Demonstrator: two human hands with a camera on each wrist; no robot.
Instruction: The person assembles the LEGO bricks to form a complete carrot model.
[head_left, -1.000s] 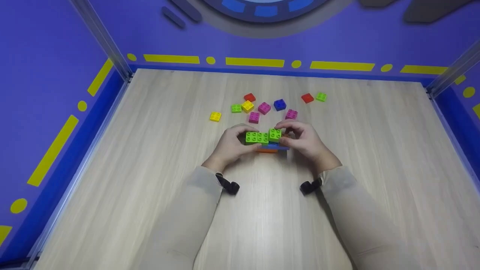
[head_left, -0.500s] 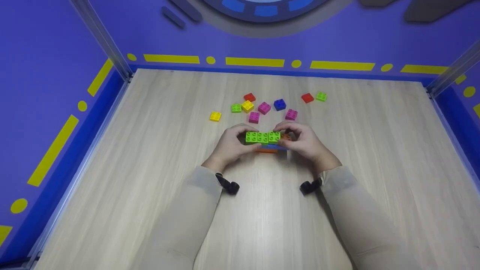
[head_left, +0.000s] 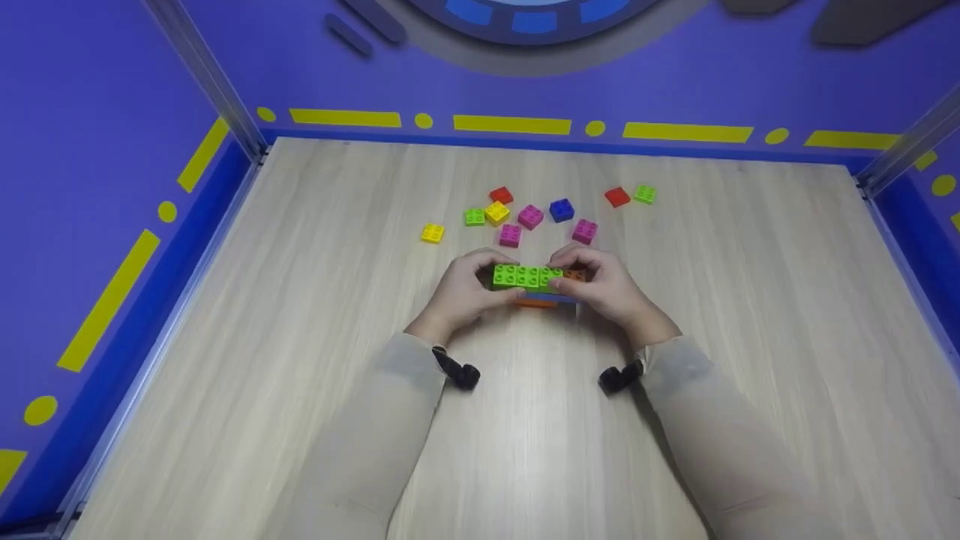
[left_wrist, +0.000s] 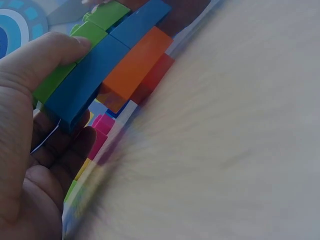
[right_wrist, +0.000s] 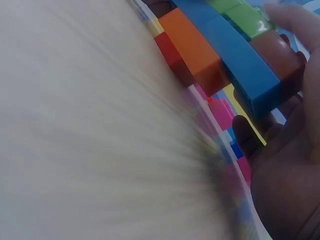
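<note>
A stack of toy building bricks stands in the middle of the table between my hands. Its top row has several green bricks side by side, with a brown brick at the right end. Blue bricks lie beneath that row. Under them come an orange brick and a red brick at the bottom. My left hand grips the left end, thumb on the front, fingers behind. My right hand pinches the right green brick, its thumb on the front face; the fingertips behind are partly hidden.
Loose bricks lie behind the stack: a yellow brick, a magenta brick, a dark blue brick and several others. Farther right are a red brick and a green one. Blue-purple walls border the table.
The right green brick has come down from a raised position into line with the other green bricks. My right thumb has shifted left onto its front. The left hand keeps its grip.
</note>
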